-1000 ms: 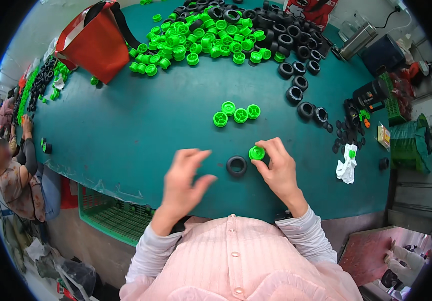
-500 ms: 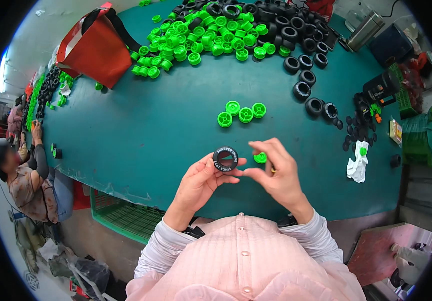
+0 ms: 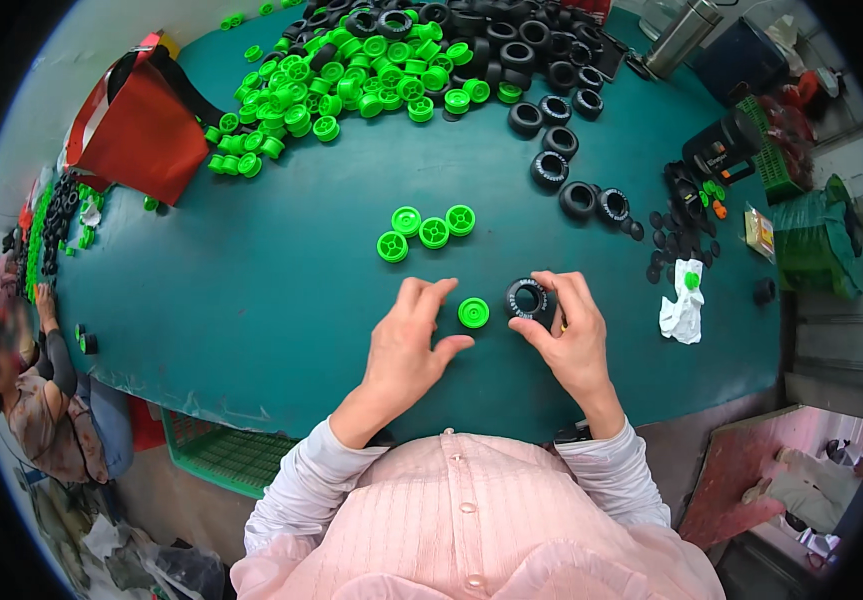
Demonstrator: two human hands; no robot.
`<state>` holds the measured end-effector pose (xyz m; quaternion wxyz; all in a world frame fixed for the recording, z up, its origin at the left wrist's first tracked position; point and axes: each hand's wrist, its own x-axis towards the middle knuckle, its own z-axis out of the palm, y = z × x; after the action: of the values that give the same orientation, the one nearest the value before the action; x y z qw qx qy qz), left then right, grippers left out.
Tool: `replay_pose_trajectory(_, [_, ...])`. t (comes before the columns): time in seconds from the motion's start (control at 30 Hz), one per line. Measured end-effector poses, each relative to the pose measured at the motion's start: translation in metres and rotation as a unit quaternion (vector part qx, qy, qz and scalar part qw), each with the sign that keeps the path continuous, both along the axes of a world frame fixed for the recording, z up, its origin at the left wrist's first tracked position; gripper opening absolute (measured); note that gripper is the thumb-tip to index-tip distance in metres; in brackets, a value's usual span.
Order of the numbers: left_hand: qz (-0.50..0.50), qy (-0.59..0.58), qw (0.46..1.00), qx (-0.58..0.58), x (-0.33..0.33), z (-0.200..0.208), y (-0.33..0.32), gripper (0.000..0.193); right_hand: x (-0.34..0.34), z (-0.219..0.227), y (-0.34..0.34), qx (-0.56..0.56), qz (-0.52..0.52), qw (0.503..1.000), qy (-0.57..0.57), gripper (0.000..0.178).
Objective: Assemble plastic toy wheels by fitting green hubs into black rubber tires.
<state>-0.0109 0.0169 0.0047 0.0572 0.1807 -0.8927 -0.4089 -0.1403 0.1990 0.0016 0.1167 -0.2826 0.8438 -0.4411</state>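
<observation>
My right hand (image 3: 573, 325) grips a black toy tire (image 3: 528, 300) with pale lettering, its hole facing up. Just left of it, a single green wheel hub (image 3: 473, 312) lies on the green tabletop between my two hands. My left hand (image 3: 403, 340) is empty beside that hub, thumb and fingers apart and curved toward it. Beyond my hands, several green wheel hubs (image 3: 433, 233) sit in a small cluster.
A large heap of green hubs (image 3: 351, 85) and black tires (image 3: 521, 55) covers the far side. Loose tires (image 3: 578, 200), black discs (image 3: 666, 240) and a white tissue (image 3: 682, 310) lie to the right. A red bag (image 3: 141, 135) stands far left; a co-worker (image 3: 46, 400) sits at the left edge.
The tire has passed from my left hand to my right. My left hand has let go and opened beside the single hub. The whole view has shifted, so the table's things appear further left.
</observation>
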Motion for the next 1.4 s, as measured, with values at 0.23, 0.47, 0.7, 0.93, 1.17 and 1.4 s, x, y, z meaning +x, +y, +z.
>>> replay_pose_trajectory(0.23, [-0.022, -0.009, 0.998, -0.058, -0.016, -0.011, 0.011, 0.067, 0.009, -0.007, 0.0, 0.016, 0.014, 1.0, -0.001, 0.055])
replay_pose_trajectory(0.47, [-0.014, 0.009, 0.996, -0.086, -0.013, -0.012, 0.014, 0.063, 0.015, -0.017, -0.005, 0.045, 0.023, 0.996, 0.067, 0.056])
replay_pose_trajectory(0.7, [-0.014, 0.011, 0.995, -0.097, -0.011, -0.013, 0.005, 0.059, 0.019, -0.016, -0.009, 0.06, 0.028, 0.994, 0.09, 0.056])
replay_pose_trajectory(0.93, [-0.035, 0.024, 0.995, -0.089, -0.022, -0.016, 0.013, 0.061, 0.016, -0.018, -0.006, 0.141, 0.02, 0.988, 0.052, 0.053])
replay_pose_trajectory(1.17, [-0.056, 0.055, 0.989, -0.124, -0.016, -0.03, 0.012, 0.044, 0.023, -0.026, 0.003, 0.064, 0.018, 0.996, 0.061, 0.057])
replay_pose_trajectory(1.4, [0.006, 0.046, 0.99, 0.137, -0.003, -0.019, -0.006, 0.037, 0.034, -0.035, -0.007, 0.021, 0.072, 0.995, 0.063, 0.059])
